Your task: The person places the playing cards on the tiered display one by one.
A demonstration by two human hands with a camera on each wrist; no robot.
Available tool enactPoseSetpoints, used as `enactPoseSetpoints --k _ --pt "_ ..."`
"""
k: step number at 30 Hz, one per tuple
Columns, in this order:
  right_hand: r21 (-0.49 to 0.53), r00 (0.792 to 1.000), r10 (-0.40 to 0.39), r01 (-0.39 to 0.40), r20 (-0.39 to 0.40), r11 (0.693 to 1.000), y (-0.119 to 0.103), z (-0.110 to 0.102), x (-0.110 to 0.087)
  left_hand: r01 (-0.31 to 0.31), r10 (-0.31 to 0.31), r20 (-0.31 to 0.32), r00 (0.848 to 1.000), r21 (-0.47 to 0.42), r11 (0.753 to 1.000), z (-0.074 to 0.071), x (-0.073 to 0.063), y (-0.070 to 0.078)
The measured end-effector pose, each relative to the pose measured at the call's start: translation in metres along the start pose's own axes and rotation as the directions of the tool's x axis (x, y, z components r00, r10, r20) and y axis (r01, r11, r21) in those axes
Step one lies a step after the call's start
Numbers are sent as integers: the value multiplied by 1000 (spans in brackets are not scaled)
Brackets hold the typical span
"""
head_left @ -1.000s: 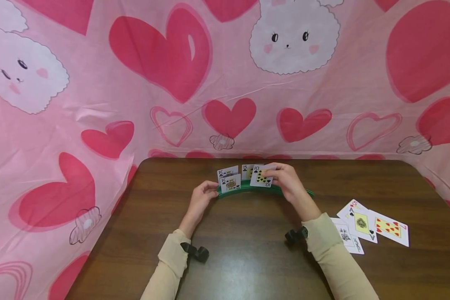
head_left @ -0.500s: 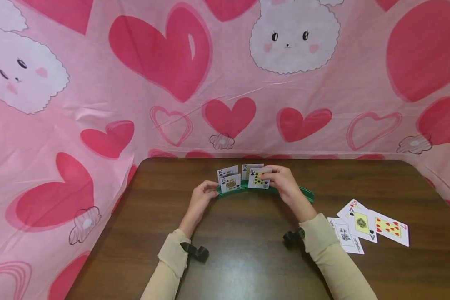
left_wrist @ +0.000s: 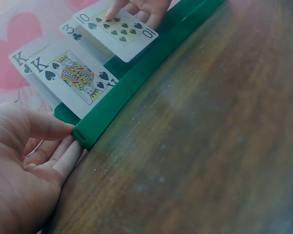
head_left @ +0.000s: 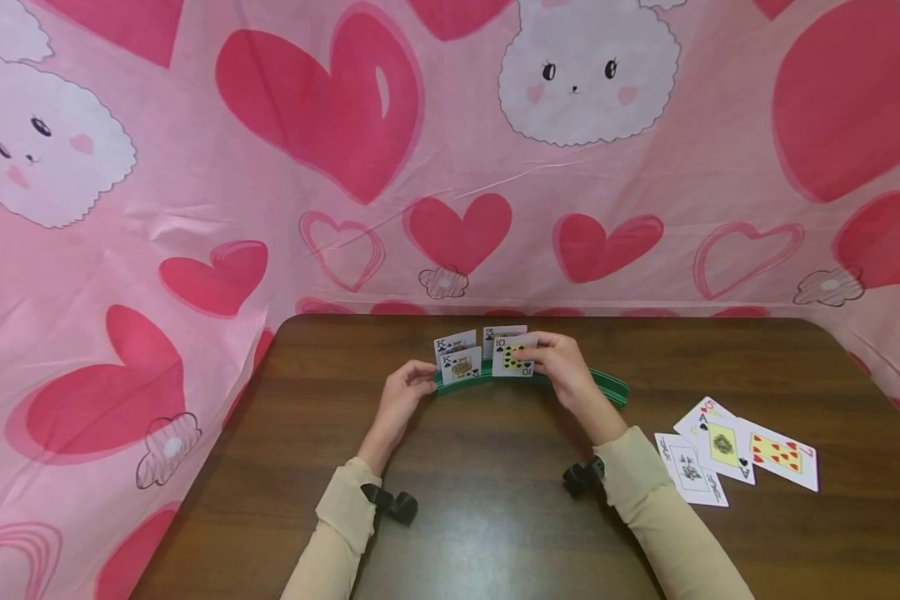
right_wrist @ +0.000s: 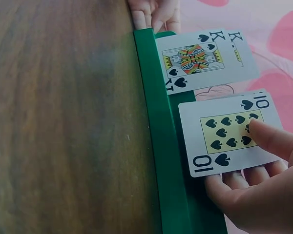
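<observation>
My left hand (head_left: 403, 398) pinches the left end of a curved green card holder (left_wrist: 100, 124) with thumb and fingers. Between the thumb and fingers of my right hand (head_left: 567, 371) is the ten of spades (right_wrist: 229, 139). In the right wrist view, its lower edge is just over the holder's channel; whether it sits in the slot I cannot tell. At the holder's left part stand the king of spades (left_wrist: 75, 78) in front and the king of clubs (head_left: 456, 340) behind it. The three of clubs (head_left: 498, 333) stands in back, partly hidden by the ten.
On the brown wooden table (head_left: 480, 517), to the right of my right arm, lie a joker (head_left: 692, 469), the ace of spades (head_left: 723, 446), a seven of hearts (head_left: 783, 458) and a mostly covered red five (head_left: 707, 408). A pink heart-patterned cloth (head_left: 495, 167) hangs behind the table.
My right hand has moved slightly left and down with the ten of spades, bringing it nearer the kings. More of the holder's right end shows. The left hand keeps its place.
</observation>
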State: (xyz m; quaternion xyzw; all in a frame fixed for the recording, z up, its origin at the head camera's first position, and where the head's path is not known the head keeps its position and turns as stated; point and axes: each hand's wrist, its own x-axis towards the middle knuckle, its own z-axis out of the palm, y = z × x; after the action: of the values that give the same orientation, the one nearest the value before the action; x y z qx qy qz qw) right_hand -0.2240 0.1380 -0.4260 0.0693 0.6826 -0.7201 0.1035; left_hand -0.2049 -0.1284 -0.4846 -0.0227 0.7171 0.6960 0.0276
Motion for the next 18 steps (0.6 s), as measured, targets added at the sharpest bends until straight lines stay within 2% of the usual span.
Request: enactPoseSetpoints --k 18 --pt "-98 998 -5 0 -59 995 4 6 1 -5 5 6 1000 34 999 -1 -1 0"
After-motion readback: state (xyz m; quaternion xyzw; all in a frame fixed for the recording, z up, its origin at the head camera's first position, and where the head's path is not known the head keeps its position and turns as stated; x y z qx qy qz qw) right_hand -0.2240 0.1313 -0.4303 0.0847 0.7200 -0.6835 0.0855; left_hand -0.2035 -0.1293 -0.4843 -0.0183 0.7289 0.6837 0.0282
